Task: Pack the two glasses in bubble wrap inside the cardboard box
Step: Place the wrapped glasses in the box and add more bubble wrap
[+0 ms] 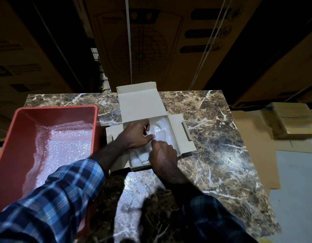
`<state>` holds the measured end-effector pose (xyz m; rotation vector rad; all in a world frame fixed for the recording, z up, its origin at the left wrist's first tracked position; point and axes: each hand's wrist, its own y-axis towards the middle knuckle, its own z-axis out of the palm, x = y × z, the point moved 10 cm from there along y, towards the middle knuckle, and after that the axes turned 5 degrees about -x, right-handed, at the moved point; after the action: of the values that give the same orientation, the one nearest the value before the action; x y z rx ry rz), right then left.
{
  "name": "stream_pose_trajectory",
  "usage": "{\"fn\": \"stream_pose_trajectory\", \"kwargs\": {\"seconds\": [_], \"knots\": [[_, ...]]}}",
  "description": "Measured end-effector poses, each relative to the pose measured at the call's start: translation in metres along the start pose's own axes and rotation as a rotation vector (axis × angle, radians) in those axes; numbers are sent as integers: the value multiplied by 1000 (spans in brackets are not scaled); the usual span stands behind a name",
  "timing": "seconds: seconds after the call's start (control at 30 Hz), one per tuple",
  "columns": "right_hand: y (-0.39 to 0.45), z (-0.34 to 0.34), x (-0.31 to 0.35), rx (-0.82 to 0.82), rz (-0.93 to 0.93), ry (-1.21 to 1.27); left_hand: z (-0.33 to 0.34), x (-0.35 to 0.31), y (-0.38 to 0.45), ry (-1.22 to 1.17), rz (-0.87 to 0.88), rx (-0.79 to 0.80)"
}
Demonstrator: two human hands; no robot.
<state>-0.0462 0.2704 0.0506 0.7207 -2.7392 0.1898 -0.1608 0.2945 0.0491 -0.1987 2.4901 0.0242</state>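
Head view
Box: cardboard box (176, 130) lies open on the marble table (222, 137), long axis running away from the person.
Contents: bubble wrap (160, 130) bundle inside; glasses not clearly visible.
Left hand (134, 135): over the box, fingers curled, pinching the wrap.
Right hand (162, 153): just nearer, touching the left, pinching the wrap.
Nearer hand: both equally on it.

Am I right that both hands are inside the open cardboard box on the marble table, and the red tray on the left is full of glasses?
Not quite. The head view shows the red tray holds bubble wrap, not glasses. The rest stands: the left hand and right hand are inside the open cardboard box on the marble table.
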Motion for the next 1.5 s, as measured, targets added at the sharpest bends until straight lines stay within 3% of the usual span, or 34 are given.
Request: {"fn": "stream_pose_trajectory", "kwargs": {"seconds": [0.57, 0.8, 1.07, 1.27, 1.5], "knots": [[5, 5, -5, 122, 52, -40, 12, 11, -10, 13, -104, -163], [2, 9, -7, 143, 56, -15, 24, 14, -5, 52, -99, 23], [10, 2, -6, 29, -31, 65, 20, 4, -7, 69, -7, 21], [11, -1, 0, -23, -81, 13, 18, 9, -10, 42, -75, 261], [16, 1, 7, -8, -110, -30, 7, 4, -12, 52, -23, 154]]}}
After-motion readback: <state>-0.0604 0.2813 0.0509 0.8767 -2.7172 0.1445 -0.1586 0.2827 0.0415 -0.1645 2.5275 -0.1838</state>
